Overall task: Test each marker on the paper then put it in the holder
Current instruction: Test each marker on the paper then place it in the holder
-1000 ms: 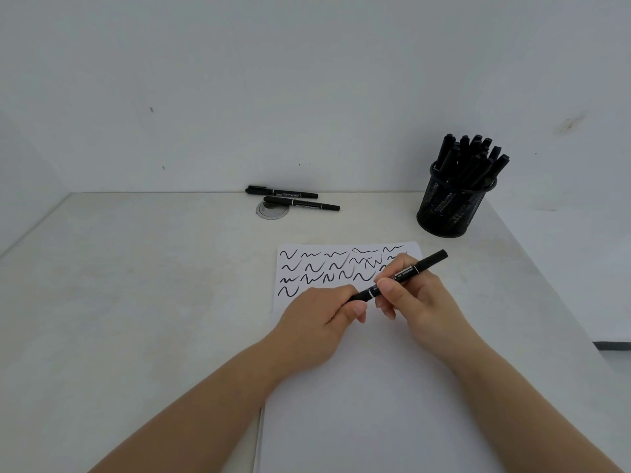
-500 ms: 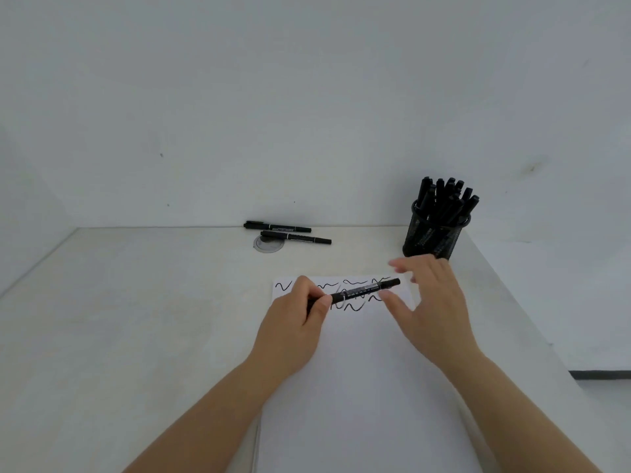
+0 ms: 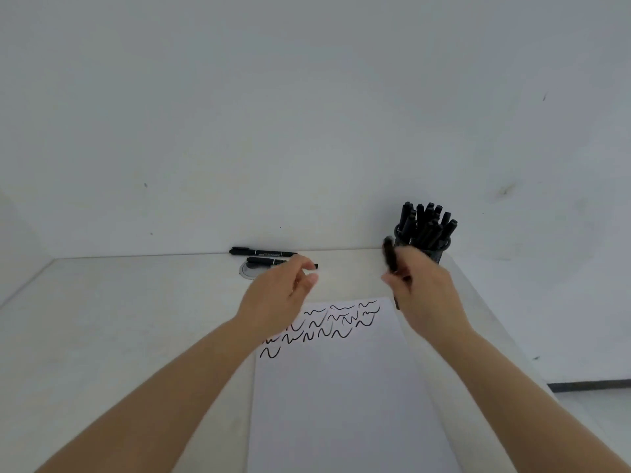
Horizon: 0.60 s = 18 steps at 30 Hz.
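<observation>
The marker in hand (image 3: pixel 390 257), black and blurred by motion, stands nearly upright in the right hand (image 3: pixel 423 295), whose curled fingers wrap its lower barrel; its upper end rises above the knuckles and a short dark length shows below the hand over the top right corner of the paper (image 3: pixel 341 387). Its long axis runs close to vertical, with the upper end leaning slightly left. The holder (image 3: pixel 440 249), a dark mesh cup at the back right of the table (image 3: pixel 119 319), lies just beyond and to the right of this grip and is partly hidden by the right hand, which is clearly the nearer of the two. The holder is crowded with capped black markers (image 3: pixel 425 221) standing on end and fanning outward, so free space inside looks scarce. The left hand (image 3: pixel 280 295) hovers above the table with fingers loosely curled, holding nothing, near two loose markers (image 3: pixel 264 252) lying almost parallel by the back wall, long axes left to right, one partly behind its fingertips. Rows of black squiggles (image 3: pixel 327 324) cover the top of the paper.
</observation>
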Each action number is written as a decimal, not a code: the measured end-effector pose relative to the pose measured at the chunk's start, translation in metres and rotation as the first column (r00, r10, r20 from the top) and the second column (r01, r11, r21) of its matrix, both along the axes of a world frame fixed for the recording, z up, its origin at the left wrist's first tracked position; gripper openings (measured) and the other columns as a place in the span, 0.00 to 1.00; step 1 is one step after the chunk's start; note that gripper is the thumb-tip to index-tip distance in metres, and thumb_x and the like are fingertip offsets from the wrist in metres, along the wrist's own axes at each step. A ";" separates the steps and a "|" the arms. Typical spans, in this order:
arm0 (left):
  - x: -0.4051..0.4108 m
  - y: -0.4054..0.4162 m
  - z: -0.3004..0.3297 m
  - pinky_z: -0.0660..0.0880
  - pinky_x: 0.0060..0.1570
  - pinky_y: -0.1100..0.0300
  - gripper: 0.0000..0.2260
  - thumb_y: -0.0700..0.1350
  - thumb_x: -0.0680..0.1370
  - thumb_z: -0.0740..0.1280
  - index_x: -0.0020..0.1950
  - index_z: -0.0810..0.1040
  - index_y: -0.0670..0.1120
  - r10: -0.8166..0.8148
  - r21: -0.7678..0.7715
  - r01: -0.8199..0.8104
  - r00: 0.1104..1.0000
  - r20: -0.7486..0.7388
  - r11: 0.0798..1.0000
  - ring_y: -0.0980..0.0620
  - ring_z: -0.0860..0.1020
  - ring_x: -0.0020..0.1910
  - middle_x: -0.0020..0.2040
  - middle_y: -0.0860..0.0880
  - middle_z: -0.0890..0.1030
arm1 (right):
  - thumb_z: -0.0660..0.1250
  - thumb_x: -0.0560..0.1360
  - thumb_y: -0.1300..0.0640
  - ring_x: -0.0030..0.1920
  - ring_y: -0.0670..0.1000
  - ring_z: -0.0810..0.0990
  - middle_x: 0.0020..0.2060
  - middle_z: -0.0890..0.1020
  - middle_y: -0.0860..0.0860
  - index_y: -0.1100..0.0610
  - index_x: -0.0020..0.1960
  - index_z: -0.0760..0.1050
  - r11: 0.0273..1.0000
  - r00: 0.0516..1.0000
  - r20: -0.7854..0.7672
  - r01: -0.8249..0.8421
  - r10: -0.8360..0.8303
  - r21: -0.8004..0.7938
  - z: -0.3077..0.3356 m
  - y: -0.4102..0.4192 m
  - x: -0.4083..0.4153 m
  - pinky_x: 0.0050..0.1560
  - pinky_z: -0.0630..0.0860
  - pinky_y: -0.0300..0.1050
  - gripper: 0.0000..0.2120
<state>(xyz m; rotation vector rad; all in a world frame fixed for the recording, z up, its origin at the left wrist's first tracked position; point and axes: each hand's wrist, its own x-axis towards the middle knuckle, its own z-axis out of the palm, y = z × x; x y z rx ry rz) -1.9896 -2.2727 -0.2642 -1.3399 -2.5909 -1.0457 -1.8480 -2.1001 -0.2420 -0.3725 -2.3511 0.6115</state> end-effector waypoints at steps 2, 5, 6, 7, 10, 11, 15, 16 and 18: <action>-0.032 0.006 -0.009 0.70 0.52 0.55 0.11 0.49 0.79 0.58 0.60 0.72 0.49 0.046 -0.164 -0.065 0.992 -0.119 0.984 0.51 0.74 0.53 0.51 0.54 0.76 | 0.67 0.72 0.64 0.41 0.51 0.77 0.40 0.78 0.46 0.55 0.61 0.69 0.986 0.994 -0.071 0.071 -0.083 -0.150 0.009 0.016 -0.003 0.42 0.66 0.38 0.19; -0.072 0.011 -0.021 0.71 0.56 0.50 0.13 0.45 0.78 0.59 0.63 0.71 0.49 0.082 -0.338 -0.165 0.966 -0.247 0.927 0.48 0.69 0.60 0.60 0.50 0.73 | 0.67 0.72 0.63 0.42 0.49 0.78 0.43 0.75 0.43 0.48 0.67 0.61 0.961 0.976 -0.151 0.119 -0.160 -0.249 0.017 0.036 -0.003 0.44 0.68 0.42 0.28; -0.081 0.011 -0.024 0.72 0.55 0.50 0.14 0.44 0.78 0.59 0.63 0.71 0.49 0.097 -0.364 -0.196 0.957 -0.274 0.910 0.47 0.69 0.60 0.61 0.50 0.73 | 0.68 0.72 0.63 0.42 0.49 0.79 0.43 0.74 0.42 0.46 0.67 0.59 0.953 0.968 -0.182 0.119 -0.174 -0.279 0.020 0.041 -0.003 0.43 0.70 0.43 0.30; -0.089 0.011 -0.027 0.72 0.54 0.50 0.14 0.44 0.78 0.59 0.64 0.71 0.49 0.109 -0.382 -0.222 0.949 -0.294 0.897 0.47 0.69 0.60 0.61 0.50 0.73 | 0.67 0.72 0.63 0.42 0.49 0.80 0.44 0.74 0.43 0.43 0.67 0.57 0.945 0.960 -0.210 0.116 -0.186 -0.306 0.023 0.046 -0.002 0.43 0.72 0.43 0.32; -0.102 0.010 -0.034 0.72 0.52 0.51 0.14 0.43 0.78 0.58 0.63 0.71 0.50 0.132 -0.407 -0.267 0.935 -0.331 0.874 0.47 0.69 0.59 0.61 0.50 0.72 | 0.66 0.73 0.64 0.42 0.52 0.82 0.45 0.73 0.44 0.37 0.68 0.52 0.928 0.939 -0.272 0.103 -0.209 -0.357 0.030 0.059 -0.003 0.45 0.77 0.47 0.36; -0.105 0.009 -0.036 0.72 0.51 0.51 0.13 0.44 0.78 0.59 0.62 0.71 0.50 0.138 -0.407 -0.278 0.930 -0.340 0.870 0.48 0.70 0.59 0.61 0.50 0.73 | 0.66 0.73 0.64 0.41 0.52 0.82 0.44 0.73 0.43 0.36 0.69 0.51 0.929 0.934 -0.282 0.110 -0.218 -0.354 0.033 0.063 -0.003 0.45 0.78 0.48 0.37; -0.108 0.012 -0.040 0.71 0.50 0.53 0.10 0.46 0.78 0.60 0.58 0.73 0.50 0.151 -0.409 -0.292 0.927 -0.342 0.865 0.48 0.71 0.58 0.58 0.50 0.74 | 0.65 0.73 0.63 0.39 0.51 0.83 0.44 0.74 0.45 0.34 0.69 0.48 0.935 0.925 -0.291 0.144 -0.244 -0.324 0.036 0.075 -0.006 0.44 0.78 0.48 0.38; -0.107 0.014 -0.041 0.71 0.50 0.53 0.10 0.47 0.78 0.60 0.58 0.74 0.50 0.152 -0.399 -0.283 0.932 -0.328 0.872 0.48 0.72 0.57 0.57 0.50 0.74 | 0.65 0.74 0.63 0.39 0.51 0.83 0.43 0.74 0.46 0.35 0.69 0.49 0.937 0.926 -0.292 0.142 -0.241 -0.320 0.036 0.076 -0.008 0.43 0.78 0.47 0.38; -0.104 0.015 -0.044 0.71 0.49 0.54 0.10 0.48 0.78 0.60 0.58 0.75 0.50 0.157 -0.364 -0.270 0.937 -0.312 0.891 0.49 0.72 0.57 0.56 0.50 0.75 | 0.65 0.74 0.63 0.40 0.51 0.83 0.43 0.75 0.47 0.36 0.68 0.53 0.938 0.923 -0.303 0.134 -0.235 -0.320 0.036 0.079 -0.011 0.43 0.77 0.46 0.34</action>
